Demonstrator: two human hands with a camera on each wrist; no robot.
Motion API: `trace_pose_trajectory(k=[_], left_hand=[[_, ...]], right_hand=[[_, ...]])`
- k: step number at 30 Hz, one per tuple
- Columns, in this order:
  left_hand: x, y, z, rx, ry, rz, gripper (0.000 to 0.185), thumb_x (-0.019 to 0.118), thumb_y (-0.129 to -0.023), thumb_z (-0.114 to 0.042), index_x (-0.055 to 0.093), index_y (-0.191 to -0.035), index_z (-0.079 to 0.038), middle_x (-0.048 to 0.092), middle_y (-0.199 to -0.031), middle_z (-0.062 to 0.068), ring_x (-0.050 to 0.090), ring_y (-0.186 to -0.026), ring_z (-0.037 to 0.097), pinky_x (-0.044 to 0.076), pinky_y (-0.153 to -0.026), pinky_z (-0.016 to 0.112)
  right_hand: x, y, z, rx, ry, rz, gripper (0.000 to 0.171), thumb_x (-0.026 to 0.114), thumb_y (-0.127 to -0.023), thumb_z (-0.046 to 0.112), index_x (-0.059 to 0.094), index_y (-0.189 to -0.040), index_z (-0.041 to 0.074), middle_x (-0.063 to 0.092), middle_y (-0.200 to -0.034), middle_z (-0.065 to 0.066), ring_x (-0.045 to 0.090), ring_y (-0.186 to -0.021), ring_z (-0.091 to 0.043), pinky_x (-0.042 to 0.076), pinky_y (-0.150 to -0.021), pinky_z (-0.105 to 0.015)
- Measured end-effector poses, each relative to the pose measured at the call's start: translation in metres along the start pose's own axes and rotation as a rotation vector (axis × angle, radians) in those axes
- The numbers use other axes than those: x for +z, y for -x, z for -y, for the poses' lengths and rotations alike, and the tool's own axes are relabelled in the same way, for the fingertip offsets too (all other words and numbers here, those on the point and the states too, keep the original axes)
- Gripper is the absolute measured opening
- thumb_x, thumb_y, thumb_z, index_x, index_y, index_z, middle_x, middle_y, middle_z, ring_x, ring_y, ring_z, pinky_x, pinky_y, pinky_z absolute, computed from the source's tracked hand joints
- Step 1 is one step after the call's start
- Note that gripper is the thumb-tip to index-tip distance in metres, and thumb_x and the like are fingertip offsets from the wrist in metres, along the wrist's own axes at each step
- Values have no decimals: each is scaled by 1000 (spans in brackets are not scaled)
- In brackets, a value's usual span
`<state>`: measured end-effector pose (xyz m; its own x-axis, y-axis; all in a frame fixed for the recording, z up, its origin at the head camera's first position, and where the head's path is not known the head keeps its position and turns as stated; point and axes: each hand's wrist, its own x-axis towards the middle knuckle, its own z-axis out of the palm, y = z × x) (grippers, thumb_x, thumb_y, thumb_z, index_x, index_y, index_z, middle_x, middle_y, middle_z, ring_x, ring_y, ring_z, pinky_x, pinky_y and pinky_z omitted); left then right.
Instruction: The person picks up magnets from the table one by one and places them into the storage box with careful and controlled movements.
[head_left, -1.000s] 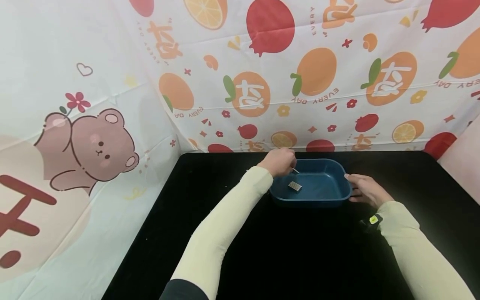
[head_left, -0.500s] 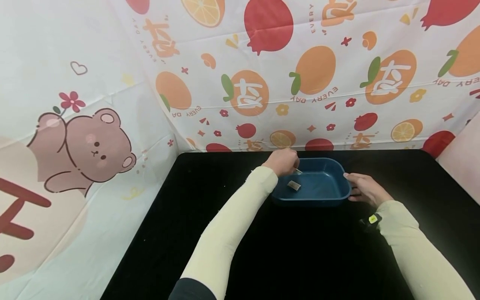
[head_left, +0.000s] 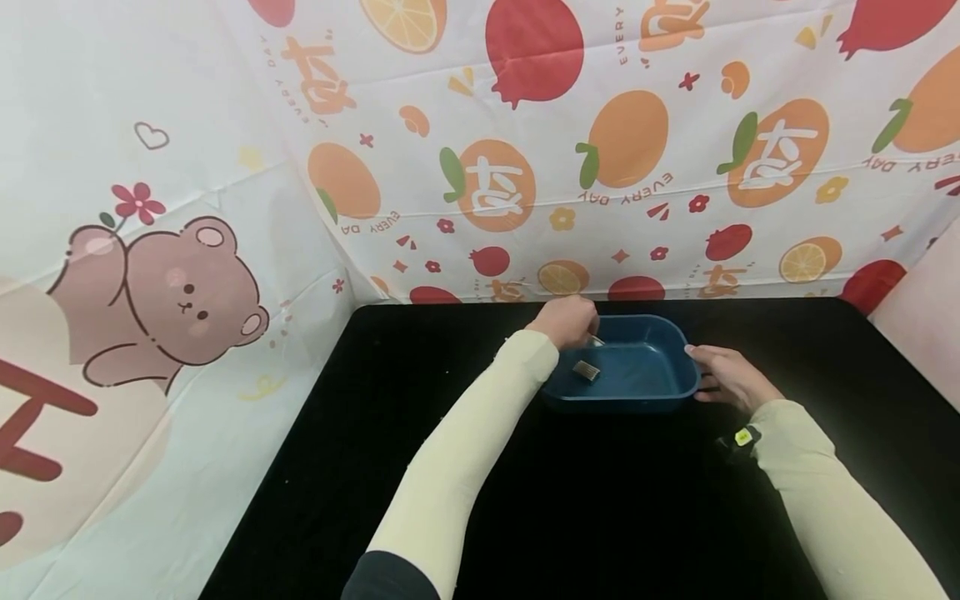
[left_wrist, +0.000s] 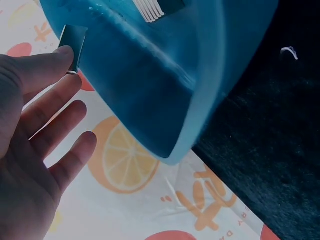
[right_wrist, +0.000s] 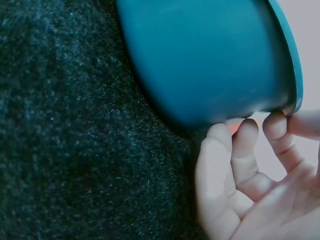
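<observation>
We look down on the dark blue rounded plastic tray (head_left: 678, 385) sitting on the black felt-covered table (head_left: 420, 467), towards its far edge; our left hand (head_left: 567, 320) hovers at the tray's far left corner, fingers curled round the thin handle of a silver metal fork (head_left: 587, 370); the fork's tines rest on the tray floor just right of and nearer than that hand, its long axis slanting from the hand down towards the tray's middle; our right hand (head_left: 726, 377) is on the opposite short side, fingertips touching the rim, fingers only lightly bent, gripping nothing firmly; so the left hand is plainly nearer the fork. The left wrist view adds the tines (left_wrist: 149, 8) against the tray wall (left_wrist: 150, 95); the right wrist view shows fingertips (right_wrist: 275, 122) tucked under the rim (right_wrist: 292, 60), which the head view hides.
</observation>
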<state>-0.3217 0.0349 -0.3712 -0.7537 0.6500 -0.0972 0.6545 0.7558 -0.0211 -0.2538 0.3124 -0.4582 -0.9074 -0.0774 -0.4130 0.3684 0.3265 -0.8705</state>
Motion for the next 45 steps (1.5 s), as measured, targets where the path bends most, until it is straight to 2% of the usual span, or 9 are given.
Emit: trace_pose_trajectory(k=[13,19,22,26,29,33,37,41,45], left_hand=[[2,-1,-3,-12,24,20,15,66,-95,-22,77,-105,-20,75,-105,-5,66,-91,9,57,-88,29],[7,2,1,-27,32,90,16,65,-96,-21,77,-107,-20,74,-108,-4,67,-92,9,57,-88,31],[10,2,3,-36,36,112,15,64,-96,-20,77,-103,-19,74,-102,-3,65,-85,10,57,-83,29],[10,2,5,-21,39,97,15,63,-96,-19,78,-94,-18,72,-89,-3,59,-74,11,55,-73,27],[8,2,5,-2,46,66,17,61,-97,-18,78,-92,-18,71,-85,-3,57,-72,12,53,-71,27],[5,3,7,-9,69,50,16,61,-97,-20,77,-98,-19,73,-93,-5,61,-79,10,56,-79,29],[6,6,12,-34,90,52,16,61,-97,-21,76,-102,-20,74,-101,-5,64,-85,9,57,-84,30],[5,9,16,-52,100,51,18,59,-98,-21,76,-104,-19,73,-102,-4,64,-85,11,57,-83,31],[4,14,20,-56,119,37,19,59,-99,-22,75,-107,-18,72,-103,-4,63,-85,11,56,-83,30]], right_hand=[[0,2,3,-16,40,9,70,41,-102,54,37,-148,1,65,-119,-10,69,-88,-11,59,-81,-32],[3,1,5,-13,23,10,69,42,-102,53,37,-147,1,66,-108,-2,69,-86,-10,59,-79,-31],[5,1,6,-18,31,14,69,41,-102,53,36,-148,1,65,-115,-8,69,-87,-11,59,-80,-31],[5,1,6,-21,46,25,70,39,-103,53,35,-150,1,61,-126,-16,69,-89,-13,59,-82,-32],[4,1,6,-23,48,22,70,39,-103,53,35,-150,1,64,-121,-12,69,-89,-12,59,-81,-32],[2,1,5,-27,40,18,70,39,-103,52,34,-150,1,66,-113,-6,70,-87,-10,59,-80,-31],[1,2,4,-22,37,16,70,39,-103,52,33,-150,0,65,-116,-8,69,-86,-9,59,-79,-31],[0,3,2,-11,41,15,71,38,-103,53,31,-151,1,63,-121,-12,69,-87,-9,59,-79,-31],[0,2,1,-5,43,13,72,38,-102,54,33,-150,1,63,-118,-11,69,-86,-9,59,-80,-31]])
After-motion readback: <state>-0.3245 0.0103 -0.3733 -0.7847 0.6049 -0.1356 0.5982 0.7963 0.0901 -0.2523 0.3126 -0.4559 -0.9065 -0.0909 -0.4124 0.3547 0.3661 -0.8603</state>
